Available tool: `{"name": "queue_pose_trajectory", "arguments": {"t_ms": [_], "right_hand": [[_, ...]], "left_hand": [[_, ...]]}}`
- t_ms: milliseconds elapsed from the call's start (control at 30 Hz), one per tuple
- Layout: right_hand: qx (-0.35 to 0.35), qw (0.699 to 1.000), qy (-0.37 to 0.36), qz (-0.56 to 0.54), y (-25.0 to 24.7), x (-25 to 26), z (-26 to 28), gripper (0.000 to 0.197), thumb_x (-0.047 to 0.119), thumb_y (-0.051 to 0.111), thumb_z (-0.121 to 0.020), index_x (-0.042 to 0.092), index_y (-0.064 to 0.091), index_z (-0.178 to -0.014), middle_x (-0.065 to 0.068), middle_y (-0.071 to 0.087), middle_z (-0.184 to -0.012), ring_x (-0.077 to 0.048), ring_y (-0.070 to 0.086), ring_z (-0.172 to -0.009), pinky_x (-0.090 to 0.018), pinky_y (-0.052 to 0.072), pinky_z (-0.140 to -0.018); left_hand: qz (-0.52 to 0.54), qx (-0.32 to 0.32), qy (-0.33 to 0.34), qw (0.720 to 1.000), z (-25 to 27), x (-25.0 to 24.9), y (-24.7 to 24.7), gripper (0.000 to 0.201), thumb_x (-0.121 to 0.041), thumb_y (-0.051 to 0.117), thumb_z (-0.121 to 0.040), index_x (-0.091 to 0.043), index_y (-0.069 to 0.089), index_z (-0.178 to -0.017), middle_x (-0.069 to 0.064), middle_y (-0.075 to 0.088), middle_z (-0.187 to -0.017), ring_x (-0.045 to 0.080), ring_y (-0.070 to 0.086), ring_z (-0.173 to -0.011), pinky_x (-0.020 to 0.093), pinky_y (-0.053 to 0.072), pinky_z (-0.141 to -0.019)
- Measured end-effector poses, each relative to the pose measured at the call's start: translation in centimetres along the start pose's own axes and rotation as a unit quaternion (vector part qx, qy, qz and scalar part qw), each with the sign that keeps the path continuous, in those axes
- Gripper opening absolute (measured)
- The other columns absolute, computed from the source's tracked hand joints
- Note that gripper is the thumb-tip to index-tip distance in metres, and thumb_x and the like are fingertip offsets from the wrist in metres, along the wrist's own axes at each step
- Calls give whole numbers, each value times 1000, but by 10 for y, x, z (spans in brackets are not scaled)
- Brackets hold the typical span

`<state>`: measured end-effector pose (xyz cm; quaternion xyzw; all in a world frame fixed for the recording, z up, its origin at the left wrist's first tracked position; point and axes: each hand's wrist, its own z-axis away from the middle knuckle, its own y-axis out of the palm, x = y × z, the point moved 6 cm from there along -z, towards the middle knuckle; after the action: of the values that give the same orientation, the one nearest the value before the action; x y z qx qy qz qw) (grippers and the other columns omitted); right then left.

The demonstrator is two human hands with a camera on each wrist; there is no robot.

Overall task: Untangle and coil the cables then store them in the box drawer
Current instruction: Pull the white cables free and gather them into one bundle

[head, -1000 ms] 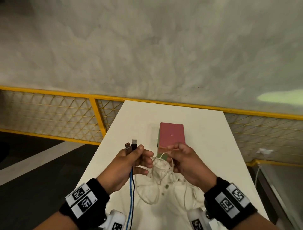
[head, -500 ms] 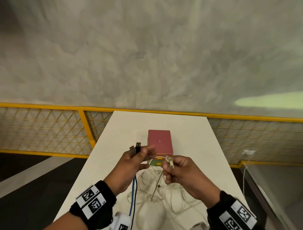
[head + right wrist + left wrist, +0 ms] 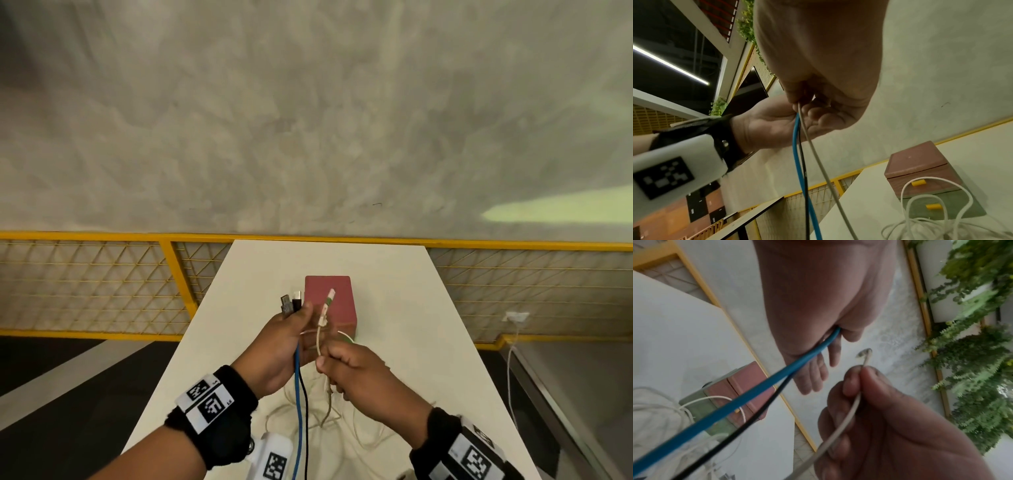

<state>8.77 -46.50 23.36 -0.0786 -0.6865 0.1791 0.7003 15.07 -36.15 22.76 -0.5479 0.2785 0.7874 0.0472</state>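
Observation:
My left hand (image 3: 301,318) grips a blue cable (image 3: 297,394) and a black cable (image 3: 306,404) just below their USB plugs (image 3: 291,303), which point up. The right hand (image 3: 323,363) pinches a thin beige cable (image 3: 320,337) close beside it, its small plug (image 3: 331,294) raised in front of the box. In the left wrist view the right hand's fingers (image 3: 855,386) close on that beige cable (image 3: 846,417). A tangle of white cable (image 3: 346,431) lies on the table under both hands. The pink-topped box (image 3: 329,301) shows two closed drawers with yellow handles (image 3: 918,182).
The white table (image 3: 411,308) is narrow, with drop-offs on its left and right sides. A yellow mesh railing (image 3: 171,267) runs behind it, below a grey wall. One white cable loop (image 3: 941,180) arches in front of the box's drawers.
The right hand has drawn the beige cable end up out of the tangle and brought it beside the left hand. The left hand keeps its hold on the blue and black cables.

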Motion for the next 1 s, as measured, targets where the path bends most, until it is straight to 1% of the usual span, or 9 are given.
{"name": "queue_pose_trajectory", "arguments": {"t_ms": [100, 267, 400, 467, 567, 700, 800, 933, 1000], "right_hand": [[9, 999, -29, 18, -1, 7, -1, 25, 13, 51, -97, 4, 51, -74, 11, 44, -66, 1, 43, -57, -15, 36, -57], [71, 997, -4, 27, 8, -2, -5, 26, 17, 51, -96, -1, 50, -78, 10, 42, -63, -1, 42, -57, -20, 35, -57], [72, 996, -7, 54, 14, -10, -8, 24, 20, 53, -93, 10, 52, -71, 8, 47, -67, -3, 44, -62, -25, 37, -64], [9, 998, -19, 51, 8, -13, -11, 23, 19, 57, -93, 14, 56, -71, 8, 50, -68, -3, 46, -63, -27, 39, -65], [-110, 988, 84, -66, -6, -38, -5, 23, 29, 61, -91, 10, 61, -77, 1, 54, -66, -11, 50, -59, -29, 39, -57], [60, 908, 328, -253, 36, -76, 18, 59, 61, 41, -93, 9, 67, -80, -7, 63, -67, -19, 58, -56, -23, 35, -48], [124, 866, 368, -314, 58, -81, 11, 69, 70, 37, -89, 10, 71, -84, -6, 66, -74, -16, 54, -58, -24, 32, -50], [109, 882, 378, -261, 59, -75, -10, 38, 58, 72, -54, 23, 61, -63, 6, 50, -59, -9, 38, -50, -23, 23, -49], [85, 884, 376, -265, 58, -76, -16, 22, 41, 71, -67, 22, 61, -67, 7, 49, -58, -7, 38, -49, -21, 24, -49]], "left_hand": [[-11, 36, -65, 997, 7, 9, 2, 56, -46, 42, -97, 0, 68, -117, 16, 74, -113, 25, 73, -93, 34, 58, -74], [-10, 102, -83, 991, 9, 10, 9, 63, -50, 40, -94, 1, 67, -118, 19, 68, -126, 27, 67, -113, 38, 55, -84], [-42, 102, -54, 992, 7, 5, 12, 45, -42, 52, -90, -2, 72, -89, 22, 68, -123, 32, 64, -117, 42, 54, -90], [-11, 50, -14, 999, 4, -2, 9, 39, -36, 51, -94, -5, 64, -76, 23, 72, -107, 31, 69, -105, 41, 56, -88], [50, -25, 59, 997, 1, -20, 0, 42, -32, 44, -101, -9, 54, -69, 14, 66, -77, 29, 70, -80, 45, 54, -90], [77, -45, 86, 992, 5, -38, -4, 45, -40, 44, -101, -15, 48, -64, 2, 39, -56, 15, 45, -47, 33, 48, -55], [73, -16, 56, 996, 12, -29, 5, 45, -44, 45, -99, -17, 44, -64, -1, 29, -54, 11, 31, -41, 24, 32, -42], [51, -3, 16, 999, 24, -11, 7, 43, -43, 45, -99, -16, 47, -66, -1, 27, -54, 8, 23, -39, 19, 19, -40], [39, -10, 2, 999, 32, -5, 3, 42, -42, 47, -99, -15, 50, -67, -1, 27, -54, 8, 22, -38, 20, 17, -41]]}}
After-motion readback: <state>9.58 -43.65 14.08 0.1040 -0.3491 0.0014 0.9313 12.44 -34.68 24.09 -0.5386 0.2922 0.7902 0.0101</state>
